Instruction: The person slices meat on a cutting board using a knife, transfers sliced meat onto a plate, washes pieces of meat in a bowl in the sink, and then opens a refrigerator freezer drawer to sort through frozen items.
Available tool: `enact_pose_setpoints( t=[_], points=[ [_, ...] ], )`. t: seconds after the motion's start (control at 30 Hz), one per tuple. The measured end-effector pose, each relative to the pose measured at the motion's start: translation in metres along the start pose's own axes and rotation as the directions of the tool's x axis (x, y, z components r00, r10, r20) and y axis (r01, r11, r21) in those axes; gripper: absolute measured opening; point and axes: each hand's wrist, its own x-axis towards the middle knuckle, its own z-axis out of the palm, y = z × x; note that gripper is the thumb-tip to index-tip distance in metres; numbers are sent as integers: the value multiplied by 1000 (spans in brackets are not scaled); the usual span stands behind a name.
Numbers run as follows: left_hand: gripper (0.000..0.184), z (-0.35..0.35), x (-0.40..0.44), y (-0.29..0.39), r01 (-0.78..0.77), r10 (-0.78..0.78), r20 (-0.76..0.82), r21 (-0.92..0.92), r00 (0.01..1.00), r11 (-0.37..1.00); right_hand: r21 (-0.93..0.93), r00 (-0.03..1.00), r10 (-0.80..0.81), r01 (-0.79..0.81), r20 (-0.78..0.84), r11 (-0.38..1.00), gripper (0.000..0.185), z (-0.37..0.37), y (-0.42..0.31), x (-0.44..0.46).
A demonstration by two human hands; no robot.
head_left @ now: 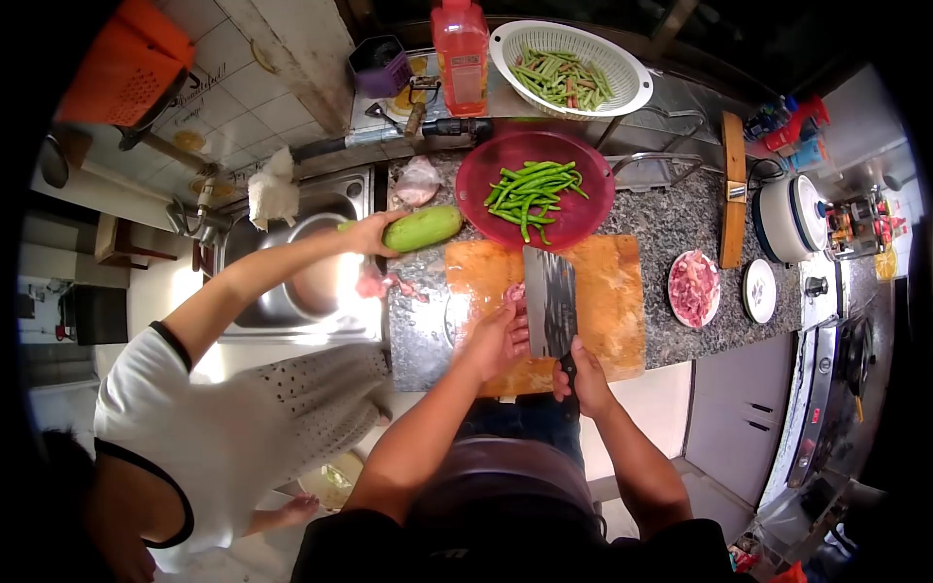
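My right hand (pixel 585 377) is wrapped round the black handle of a cleaver (pixel 551 299), whose broad blade is over the wooden cutting board (pixel 612 291). Left of the blade is my left hand (pixel 501 340), palm turned up and fingers spread toward the blade. A small piece of pink meat (pixel 515 291) lies at its fingertips; whether the fingers touch it is unclear. Beyond the board, long green peppers (pixel 535 194) fill part of a red basin (pixel 476 173). Another person's hand (pixel 369 233) grips a green gourd (pixel 424 228) at the board's upper left.
The other person stands at left by the steel sink (pixel 367 209). A bagged item (pixel 418 182) and meat scraps (pixel 389 284) lie nearby. At right are a plate of sliced meat (pixel 693 289), a small white plate (pixel 759 291) and a cooker (pixel 792 219). Behind stands a colander (pixel 505 49) of cut beans.
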Motion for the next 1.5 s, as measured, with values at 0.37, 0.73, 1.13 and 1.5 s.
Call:
enact_pose_setpoints(
  t=[0.37,0.73,1.13,1.5],
  points=[
    [59,-62,12,12,-365,594,593,804,544,-469,-68,977,-54,41,-205,997,47,-63,1,-24],
    [97,-17,58,-21,-572,304,696,712,650,-408,131,938,91,-49,-334,990,58,-78,88,-17],
    [27,-19,66,-57,-518,760,418,846,497,-126,70,983,16,-4,-181,998,41,23,88,27],
    [32,15,54,-72,-467,863,220,884,455,21,-572,996,-81,94,49,815,61,-18,41,8]
  ],
)
